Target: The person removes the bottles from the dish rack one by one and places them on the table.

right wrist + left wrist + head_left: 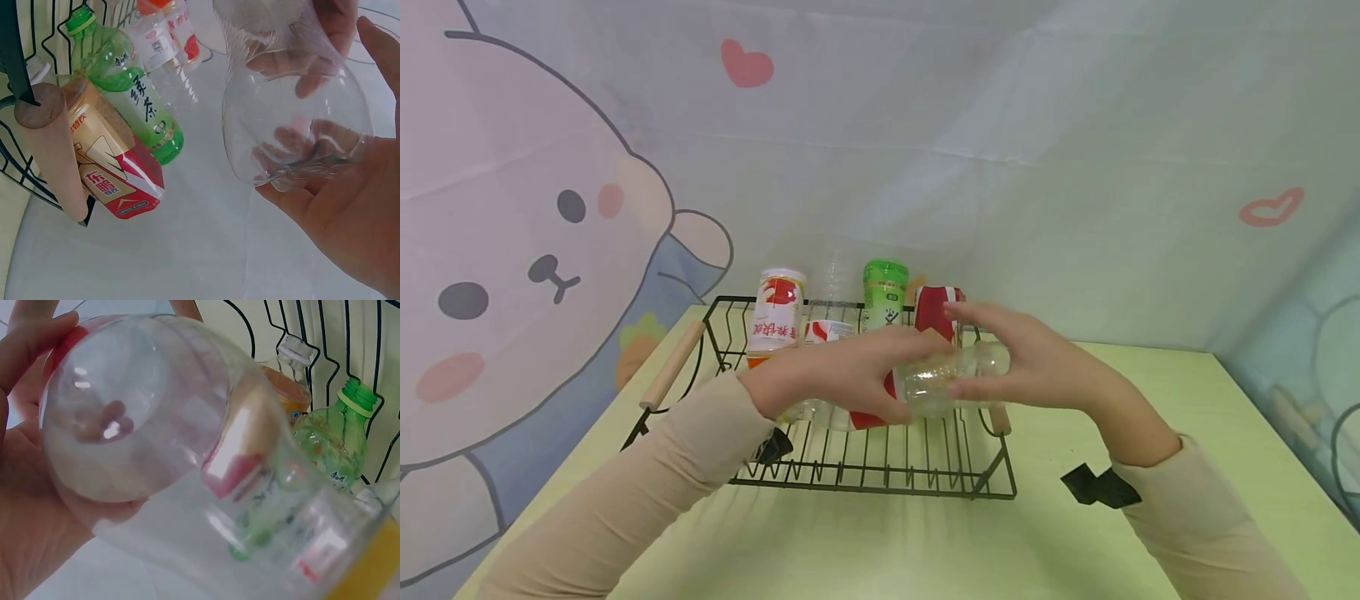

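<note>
Two bottles in grip: I have the left hand (865, 362) round a smooth clear bottle (150, 469), the right hand (1041, 362) round a textured clear bottle (927, 383), over the wire rack (880, 490); I'd squeeze lightly, as thin plastic probably dents; at the right hand's ten o'clock, a red-and-cream drink bottle (115, 156) reads 东鹏, a green tea bottle (140, 100) 绿茶.

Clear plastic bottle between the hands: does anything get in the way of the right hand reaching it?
Nothing visible: the right hand holds the clear plastic bottle directly. The black wire rack isn't between them.
</note>
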The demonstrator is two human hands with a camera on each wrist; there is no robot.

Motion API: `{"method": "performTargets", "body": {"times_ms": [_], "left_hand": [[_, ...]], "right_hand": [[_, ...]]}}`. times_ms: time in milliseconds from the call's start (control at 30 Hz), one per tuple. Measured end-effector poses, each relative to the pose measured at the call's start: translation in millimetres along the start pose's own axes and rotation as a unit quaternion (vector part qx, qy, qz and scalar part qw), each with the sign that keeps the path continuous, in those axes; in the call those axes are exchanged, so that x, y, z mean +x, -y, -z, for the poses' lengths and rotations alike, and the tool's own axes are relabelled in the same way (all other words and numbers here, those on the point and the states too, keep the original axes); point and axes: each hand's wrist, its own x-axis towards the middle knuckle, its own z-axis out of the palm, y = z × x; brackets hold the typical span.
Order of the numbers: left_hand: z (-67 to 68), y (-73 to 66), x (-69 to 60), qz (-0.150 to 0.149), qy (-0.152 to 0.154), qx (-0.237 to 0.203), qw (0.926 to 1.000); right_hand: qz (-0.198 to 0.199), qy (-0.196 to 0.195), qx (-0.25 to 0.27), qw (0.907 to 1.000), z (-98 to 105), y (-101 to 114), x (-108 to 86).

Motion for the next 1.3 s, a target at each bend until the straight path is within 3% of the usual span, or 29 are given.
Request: {"method": "performTargets", "body": {"times_ms": [333,533,800,1000,1300], "left_hand": [[-5.6,-5.1,-0.5,0.014,0.021,0.004,0.9997],[-7.8,-2.7,0.8,0.019,0.029,0.014,0.9993],[-8.9,-2.1,1.6,0.008,0.031,0.017,0.9993],[-9.5,-1.7,1.8,0.017,0.036,0.013,0.9991],[-10.8,0.2,1.2,0.02,0.031,0.008,0.9993]], "right_hand": [[0.027,0.053,0.022,0.998,-7.4,-3.2,5.2],[0.013,0.077,0.018,0.9968,-10.0,-4.0,5.8],[0.003,0.091,0.008,0.9958,-14.2,-6.8,5.2],[-0.009,0.103,0.024,0.9943,-15.6,-8.7,4.6],[0.001,0.102,0.036,0.9942,-18.4,-12.4,5.8]]}}
